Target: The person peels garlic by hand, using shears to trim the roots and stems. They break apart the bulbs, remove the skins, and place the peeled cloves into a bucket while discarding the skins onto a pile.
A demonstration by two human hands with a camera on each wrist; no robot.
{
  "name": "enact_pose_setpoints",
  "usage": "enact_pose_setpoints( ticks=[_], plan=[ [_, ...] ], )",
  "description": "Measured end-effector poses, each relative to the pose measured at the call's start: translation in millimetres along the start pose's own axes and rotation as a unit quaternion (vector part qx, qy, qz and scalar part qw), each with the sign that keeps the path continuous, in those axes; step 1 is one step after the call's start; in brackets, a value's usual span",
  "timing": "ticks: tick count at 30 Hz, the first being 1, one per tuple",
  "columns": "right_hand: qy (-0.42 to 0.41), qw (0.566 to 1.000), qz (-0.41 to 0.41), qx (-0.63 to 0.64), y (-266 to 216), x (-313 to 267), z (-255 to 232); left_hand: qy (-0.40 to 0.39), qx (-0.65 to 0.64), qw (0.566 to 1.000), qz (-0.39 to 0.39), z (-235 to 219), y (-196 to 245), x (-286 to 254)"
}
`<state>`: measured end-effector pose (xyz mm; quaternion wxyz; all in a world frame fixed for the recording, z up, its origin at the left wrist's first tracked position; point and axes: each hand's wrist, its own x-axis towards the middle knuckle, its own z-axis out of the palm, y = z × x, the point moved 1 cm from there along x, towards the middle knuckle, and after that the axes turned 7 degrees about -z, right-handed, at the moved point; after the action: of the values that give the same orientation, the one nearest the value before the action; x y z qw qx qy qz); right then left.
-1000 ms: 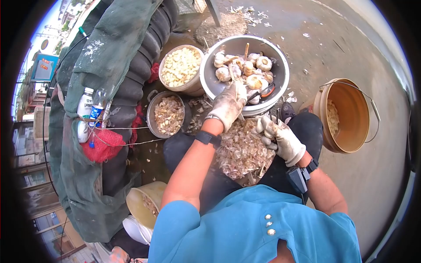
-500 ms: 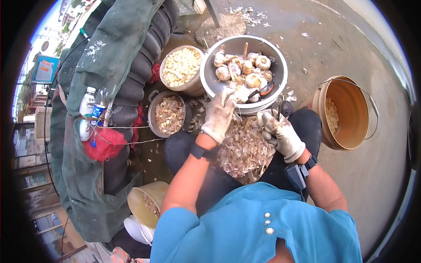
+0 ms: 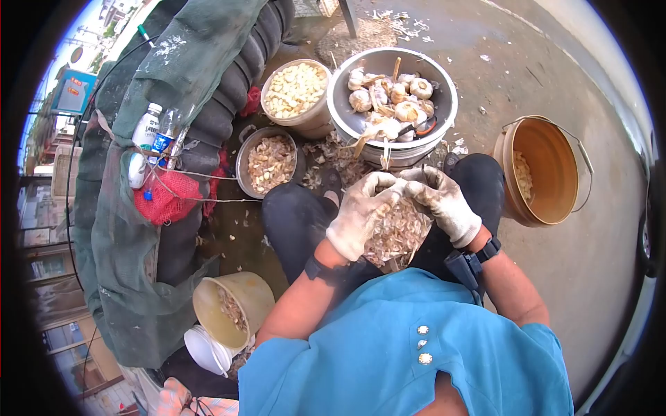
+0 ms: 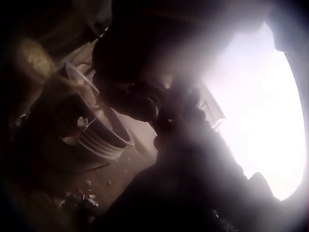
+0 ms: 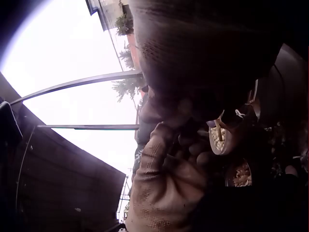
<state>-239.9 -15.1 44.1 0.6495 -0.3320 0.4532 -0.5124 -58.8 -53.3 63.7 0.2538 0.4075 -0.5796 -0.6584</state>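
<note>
Both hands wear whitish work gloves and meet above the lap in the head view. The left hand and right hand have curled fingers, fingertips pinched together around something small that the gloves hide; I cannot tell what it is. Below them, a heap of garlic skins lies between the knees. Just ahead stands a grey bowl with garlic bulbs, some with dry stalks, and a tool with a red and black handle. In the left wrist view the hands are mostly dark shadow.
Left of the bowl stand a bucket of peeled cloves and a pot of cloves and skins. An orange-brown bucket sits at right, a cream bucket at lower left. Green netting drapes the left side. Skins litter the ground.
The left hand has come back from the bowl's near rim to meet the right hand over the lap. A pale stalk now hangs over that rim. The right hand has stayed nearly in place.
</note>
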Motion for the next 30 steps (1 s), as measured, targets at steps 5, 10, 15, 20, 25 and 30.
enact_pose_setpoints(
  ticks=[5, 10, 15, 20, 25, 30],
  plan=[
    [-0.027, 0.999, -0.010, -0.040, 0, -7, 1, -0.039, -0.268, 0.951, -0.150, -3, -9, -12],
    [-0.038, 0.996, -0.022, -0.072, -5, -15, 12, -0.035, -0.190, 0.977, -0.094, -3, -10, -27],
    [-0.039, 0.997, -0.032, -0.065, -3, -21, 25, -0.032, -0.138, 0.988, -0.066, -6, -18, -33],
    [-0.047, 0.994, -0.072, -0.071, 2, -24, 27, -0.051, -0.183, 0.979, -0.073, -10, -4, -44],
    [-0.086, 0.973, -0.106, -0.187, -3, -34, 36, -0.058, -0.159, 0.983, -0.076, -20, -9, -56],
    [-0.115, 0.940, -0.180, -0.266, -6, -39, 44, -0.057, -0.184, 0.979, -0.071, -21, -12, -64]
  ],
)
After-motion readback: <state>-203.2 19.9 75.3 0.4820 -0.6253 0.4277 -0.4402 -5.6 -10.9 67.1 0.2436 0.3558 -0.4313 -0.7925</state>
